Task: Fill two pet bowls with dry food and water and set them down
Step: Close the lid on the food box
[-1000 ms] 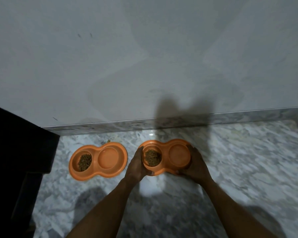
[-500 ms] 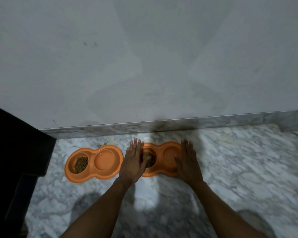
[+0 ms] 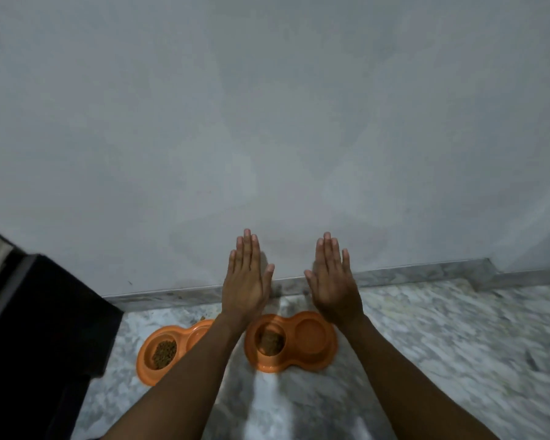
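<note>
The light is dim and grey all over. A pale streak lies on the floor (image 3: 267,404) between my forearms, so the light perhaps comes from behind me. My left hand (image 3: 246,281) and right hand (image 3: 332,281) throw soft shadows low on the wall (image 3: 267,122). The floor's right edge is smeared by blur, the skirting (image 3: 410,273) bows with the wide lens, and the dark furniture (image 3: 45,328) at my left is nearly black, without detail.

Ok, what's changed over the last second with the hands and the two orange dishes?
Both hands let go of the right orange dish: left hand and right hand lifted off its ends and are raised clear of it, fingers straight, empty. The dish stayed on the floor beside the left orange dish, which has not moved; kibble unchanged in both.
</note>
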